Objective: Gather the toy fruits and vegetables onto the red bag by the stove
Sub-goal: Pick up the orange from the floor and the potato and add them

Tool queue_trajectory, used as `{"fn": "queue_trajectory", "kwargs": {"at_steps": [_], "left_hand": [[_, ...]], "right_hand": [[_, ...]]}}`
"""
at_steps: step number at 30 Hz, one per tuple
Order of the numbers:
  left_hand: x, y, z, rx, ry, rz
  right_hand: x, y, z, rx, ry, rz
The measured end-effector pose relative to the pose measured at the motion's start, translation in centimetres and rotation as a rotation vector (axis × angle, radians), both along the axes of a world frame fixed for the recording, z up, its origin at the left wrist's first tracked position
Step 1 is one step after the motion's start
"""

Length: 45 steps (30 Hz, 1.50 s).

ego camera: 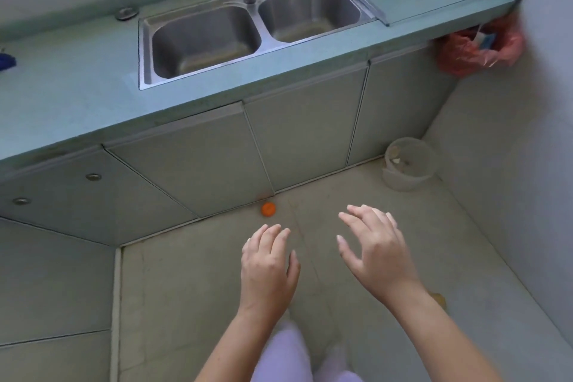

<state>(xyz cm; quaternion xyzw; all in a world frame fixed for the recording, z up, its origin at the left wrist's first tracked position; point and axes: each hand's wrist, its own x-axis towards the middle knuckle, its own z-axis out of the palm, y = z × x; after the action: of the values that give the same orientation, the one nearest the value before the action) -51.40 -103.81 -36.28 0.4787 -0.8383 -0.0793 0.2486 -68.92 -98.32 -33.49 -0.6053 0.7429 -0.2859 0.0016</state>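
Both hands out in front, lower centre of the frame, palms down, fingers spread and loose, nothing in either. Left hand (pixel 268 267) sits a little lower; right hand (pixel 373 245) reaches slightly farther up the frame and to the right.

One toy piece in sight: a small orange round thing (pixel 268 209), likely a toy fruit or a vegetable slice, too small to tell which. It lies on the floor (pixel 186 288) right at the foot of the cabinet doors (pixel 198 164), centre of the frame, below the double sink (pixel 248 37).

Key relation: the orange piece lies straight above the left hand in the frame, near its fingertips but apart from them. The right hand is well off to the right of it. The left hand looks the nearer. The piece reads as round, so no long axis to line up with.

A red plastic bag (pixel 477 49) hangs at the upper right under the counter end. No stove in view; cannot tell whether this is the bag meant.

Judgement: pickup not yet made.
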Motion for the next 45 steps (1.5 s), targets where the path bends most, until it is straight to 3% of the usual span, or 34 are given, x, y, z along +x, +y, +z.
{"fn": "queue_trajectory", "kwargs": {"at_steps": [8,18,28,37,45], "left_hand": [[-2.2,-8.9,-12.8,0.051,0.020,0.009],[-2.9,-22.0,-34.8,0.059,-0.024,0.038],[-1.6,-28.8,-54.9,0.155,-0.087,0.148],[-0.1,-32.8,-65.7,0.194,-0.230,0.158],[0.3,-33.3,-70.3,0.247,-0.244,0.168]], "right_hand": [[-1.8,-9.7,-13.1,0.060,-0.041,0.043],[-2.5,-22.0,-35.9,0.084,-0.053,0.114],[-1.6,-29.2,-55.4,0.079,-0.005,0.222],[-1.3,-32.9,-64.5,0.154,0.091,0.276],[0.0,-34.3,-67.9,0.176,0.027,0.241]]}}
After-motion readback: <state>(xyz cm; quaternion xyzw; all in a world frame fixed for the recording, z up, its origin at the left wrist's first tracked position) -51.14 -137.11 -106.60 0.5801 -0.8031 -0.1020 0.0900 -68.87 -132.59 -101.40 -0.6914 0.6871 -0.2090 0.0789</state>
